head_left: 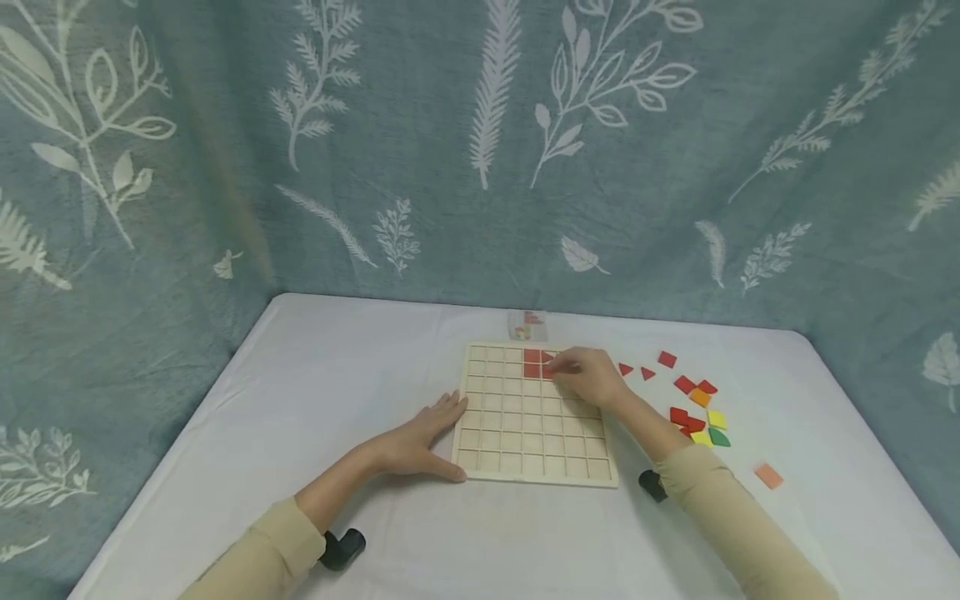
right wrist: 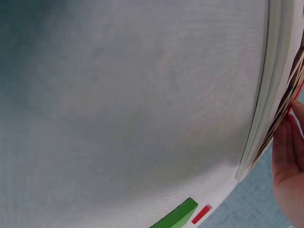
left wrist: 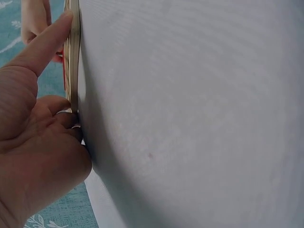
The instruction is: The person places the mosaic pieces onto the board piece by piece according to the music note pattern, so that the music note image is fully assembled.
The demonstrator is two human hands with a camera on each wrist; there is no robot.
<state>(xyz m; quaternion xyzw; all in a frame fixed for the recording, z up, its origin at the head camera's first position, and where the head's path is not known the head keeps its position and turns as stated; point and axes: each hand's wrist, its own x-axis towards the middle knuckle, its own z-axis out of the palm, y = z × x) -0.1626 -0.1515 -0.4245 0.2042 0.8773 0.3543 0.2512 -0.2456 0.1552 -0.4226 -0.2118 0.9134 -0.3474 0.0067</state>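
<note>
Can see grid board (head_left: 512, 424) at approx. ctr. of table (head_left: 360, 367). Touching its edge at 8 o'clk. w/ L hand (head_left: 412, 446), w/ fingers nearly straight, thumb spread wide. Pinching narrowly red piece (head_left: 547, 372) w/ R hand (head_left: 588, 375), at 1 o'clk. of board. Can see also red tiles (head_left: 532, 358) set in at 12 o'clk., loose pcs. (head_left: 696, 424) off board at 3 o'clk.

In the head view, a long beige fabric left sleeve (head_left: 251, 554) lies between seven and eight o'clock, a matching right sleeve (head_left: 738, 521) toward four. A small black rounded device (head_left: 342, 550) shows at the left cuff's (head_left: 292, 532) four o'clock, another black device (head_left: 652, 485) at the right cuff's (head_left: 686, 467) eight o'clock.
</note>
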